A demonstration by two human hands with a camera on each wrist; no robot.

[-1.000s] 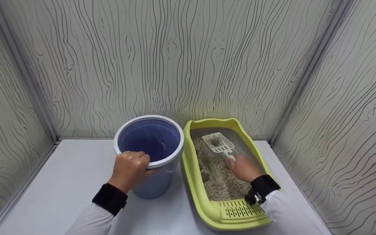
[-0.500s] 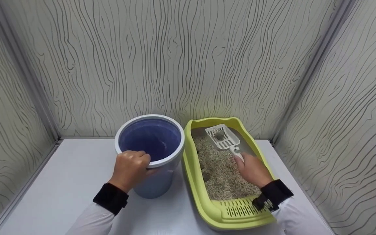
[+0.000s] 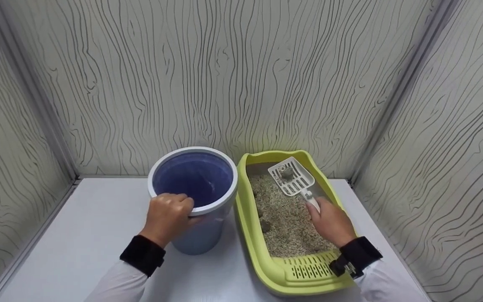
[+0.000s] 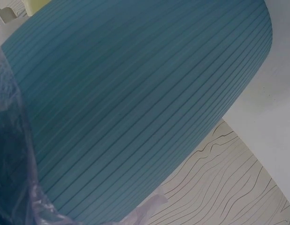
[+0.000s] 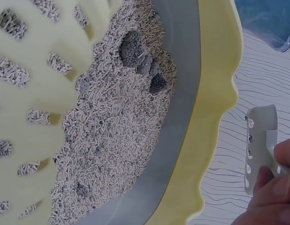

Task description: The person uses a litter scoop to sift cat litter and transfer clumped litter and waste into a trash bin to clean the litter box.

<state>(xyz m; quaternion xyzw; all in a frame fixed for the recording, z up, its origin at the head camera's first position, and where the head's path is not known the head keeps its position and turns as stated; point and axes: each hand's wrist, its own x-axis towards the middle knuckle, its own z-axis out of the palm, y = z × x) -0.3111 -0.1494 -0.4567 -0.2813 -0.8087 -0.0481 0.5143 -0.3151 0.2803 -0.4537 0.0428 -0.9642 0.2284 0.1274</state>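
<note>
While both my hands are occupied, the yellow-green litter box (image 3: 253, 241) spans the space under and beyond my right hand (image 3: 331, 222), and the blue waste bin (image 3: 199, 239) stands just ahead of my left hand (image 3: 170, 216). The left is clamped on the near part of the bin's pale rim; a thin plastic liner (image 4: 9, 84) shows at that hand's side of the wall. The right is closed round the handle of the slotted white litter scoop (image 3: 292, 180).

Handling, estimated: scoop light, stiff plastic, not fragile; best held by the handle near the neck, blade level. Load loose, probably crumbly, liable to roll off if tipped.

Position: scoop blade ahead and slightly left of my right hand, raised above the pellet litter (image 3: 292, 214), which lies below that hand. On the blade, a grey clump (image 3: 286, 173). Another dark clump (image 3: 265, 225) sits in the litter, left of the same hand.
</note>
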